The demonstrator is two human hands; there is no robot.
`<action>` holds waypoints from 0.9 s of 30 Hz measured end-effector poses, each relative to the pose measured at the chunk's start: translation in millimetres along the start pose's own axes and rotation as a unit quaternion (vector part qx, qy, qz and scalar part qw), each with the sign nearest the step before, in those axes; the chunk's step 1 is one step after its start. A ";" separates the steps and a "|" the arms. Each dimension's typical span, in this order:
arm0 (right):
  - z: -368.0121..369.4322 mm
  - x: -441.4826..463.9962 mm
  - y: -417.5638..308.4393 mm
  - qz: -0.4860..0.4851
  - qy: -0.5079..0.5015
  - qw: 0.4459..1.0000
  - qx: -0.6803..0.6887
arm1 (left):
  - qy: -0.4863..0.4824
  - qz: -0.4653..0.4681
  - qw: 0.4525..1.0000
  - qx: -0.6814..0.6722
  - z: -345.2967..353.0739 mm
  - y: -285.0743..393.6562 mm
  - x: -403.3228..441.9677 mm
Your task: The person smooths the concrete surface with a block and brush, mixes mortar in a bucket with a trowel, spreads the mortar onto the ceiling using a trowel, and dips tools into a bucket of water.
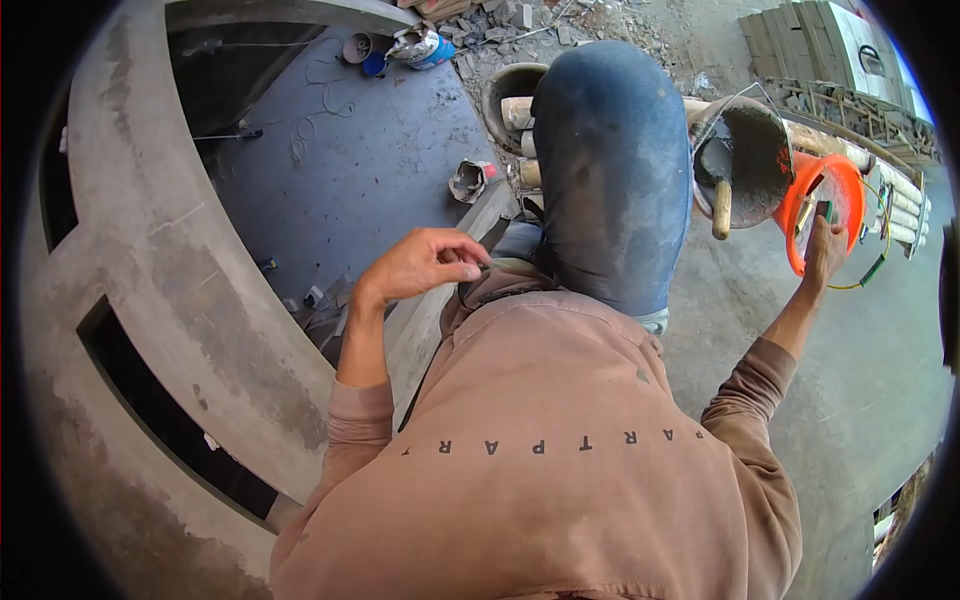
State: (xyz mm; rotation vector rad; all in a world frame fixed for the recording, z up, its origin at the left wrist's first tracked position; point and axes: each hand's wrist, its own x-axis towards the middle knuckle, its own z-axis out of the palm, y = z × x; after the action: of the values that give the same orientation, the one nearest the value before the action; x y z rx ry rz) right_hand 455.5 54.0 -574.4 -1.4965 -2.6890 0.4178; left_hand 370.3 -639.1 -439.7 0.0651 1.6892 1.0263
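My right hand (826, 250) reaches down to an orange bucket (797, 255) at the right, its fingers closed around a tool with a dark green part (823, 211). The tool's far end is in the bucket, and I cannot make out its kind. Beside it, a tilted mortar bucket (765, 150) with a wire handle is coated in grey inside. A trowel (721, 205) with a wooden handle rests at that bucket's rim. My left hand (425, 265) is held near my waist, its fingers loosely bent and apart, with nothing visible in them.
A curved concrete wall (215, 290) with dark slots runs along the left. Beyond it lies a grey floor (350, 150) with a cord, a blue-and-white bag (420, 48) and a torn container (470, 182). Pipes (900, 210), rubble (500, 30) and stacked panels (820, 45) are toward the back.
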 end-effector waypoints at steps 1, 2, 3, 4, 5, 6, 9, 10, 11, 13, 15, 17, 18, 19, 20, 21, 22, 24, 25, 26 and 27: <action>1.5 -6.2 1.3 0.013 0.014 1.000 -0.022 | -0.006 0.037 0.999 0.012 11.6 8.1 -6.4; 2.3 -12.6 1.5 0.025 0.028 0.998 -0.043 | 0.005 0.061 0.998 0.019 21.5 9.7 -9.2; 0.0 -17.5 -0.6 0.038 0.042 0.996 -0.065 | 0.015 0.085 0.996 0.026 29.7 11.0 -11.8; -4.9 -27.7 -12.2 0.057 0.049 0.995 -0.060 | 0.027 0.111 0.993 0.035 33.5 11.2 -13.0; -7.1 -29.9 -14.4 0.061 0.042 0.996 -0.052 | 0.020 0.108 0.993 0.037 33.4 11.9 -14.2; -7.7 -32.4 -14.7 0.066 0.034 0.996 -0.046 | 0.014 0.106 0.994 0.037 32.4 13.5 -15.0; 2.3 -23.0 -2.9 0.054 0.022 0.997 -0.046 | 0.019 0.108 0.993 0.052 34.8 9.3 -15.3; 3.0 -21.5 -4.1 0.047 0.017 0.998 -0.043 | 0.023 0.110 0.992 0.061 35.8 6.8 -14.2; 4.0 -19.6 -3.6 0.043 0.012 0.998 -0.040 | 0.016 0.089 0.995 0.048 36.7 5.2 -12.0; 18.3 -6.5 12.2 0.025 -0.007 1.000 0.018 | -0.007 0.053 0.998 0.027 37.3 3.1 -7.5; -2.7 -30.6 -32.7 0.049 -0.033 0.997 0.047 | -0.010 0.049 0.998 0.048 35.5 8.6 -9.2; 2.0 -29.0 -30.9 0.026 0.007 0.999 0.020 | -0.022 0.039 0.998 0.053 33.0 18.4 -4.5; 4.5 -28.5 -28.9 0.030 0.017 0.999 0.037 | -0.029 0.022 0.998 0.046 31.8 24.7 -5.0; 4.6 -30.8 -28.0 0.033 0.024 0.998 0.053 | -0.035 0.001 0.999 0.039 31.0 28.1 -6.2; 0.3 -36.2 -31.5 0.045 0.030 0.996 0.069 | -0.035 0.004 0.998 0.050 29.3 28.5 -5.0; -3.5 -41.0 -36.5 0.056 0.037 0.994 0.088 | -0.028 0.000 0.995 0.091 29.1 32.7 -3.7; -7.0 -44.4 -37.6 0.061 0.038 0.991 0.109 | -0.020 -0.005 0.991 0.132 28.6 38.6 -3.9; -14.5 -50.2 -38.5 0.073 0.058 0.987 0.128 | 0.002 -0.001 0.978 0.207 28.6 54.1 -2.7; -19.9 -54.1 -38.6 0.072 0.067 0.984 0.150 | 0.010 0.025 0.968 0.249 30.1 58.9 -4.3; -26.6 -57.8 -40.0 0.069 0.080 0.979 0.176 | 0.018 0.053 0.956 0.289 31.1 62.8 -5.8; -35.5 -61.5 -44.2 0.088 0.080 0.970 0.210 | 0.026 0.082 0.940 0.330 30.0 69.8 -2.9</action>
State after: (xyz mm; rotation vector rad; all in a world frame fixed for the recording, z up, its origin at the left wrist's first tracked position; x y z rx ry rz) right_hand 457.5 -12.0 -523.1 -1.5592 -2.1744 0.7790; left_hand 365.2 -579.5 -392.8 0.6271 2.0392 0.5386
